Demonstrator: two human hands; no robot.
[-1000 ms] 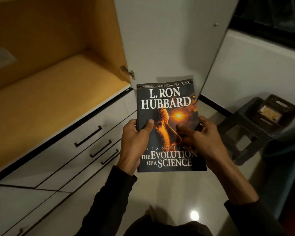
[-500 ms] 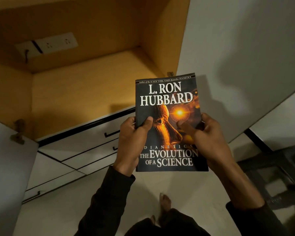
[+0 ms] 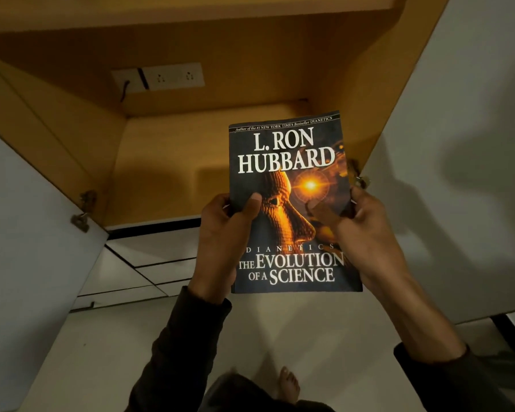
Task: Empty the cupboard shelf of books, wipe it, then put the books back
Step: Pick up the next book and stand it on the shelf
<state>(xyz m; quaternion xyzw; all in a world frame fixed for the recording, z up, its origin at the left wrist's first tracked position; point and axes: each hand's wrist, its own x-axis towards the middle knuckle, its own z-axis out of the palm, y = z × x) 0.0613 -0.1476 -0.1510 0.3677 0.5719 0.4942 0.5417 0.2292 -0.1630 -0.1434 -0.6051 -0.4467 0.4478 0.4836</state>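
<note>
Closest to me, my left hand (image 3: 223, 230) and my right hand (image 3: 360, 224) both grip one paperback book (image 3: 292, 203). The left thumb lies across the cover near its left edge, and the fingers go around behind. The right thumb presses on the cover near the right edge, and the other fingers curl around that side. I hold the book upright with the cover toward me, in the air in front of the cupboard opening, touching neither shelf nor door.

Under the book I see the pale floor (image 3: 309, 328) and one bare foot (image 3: 289, 382). A little further are the white drawer fronts (image 3: 152, 263) below the shelf, and the two open doors, one at the left (image 3: 27, 233) and one at the right (image 3: 458, 144).

Behind the book lies the cupboard shelf (image 3: 173, 168). As far as it shows, no books stand on it. On the back wall sits a socket plate (image 3: 161, 77).

I judge that the emptying is finished and probably the wiping too, though I cannot see whether the wood is clean. Putting the books back seems to be just starting, with this book possibly the first.
</note>
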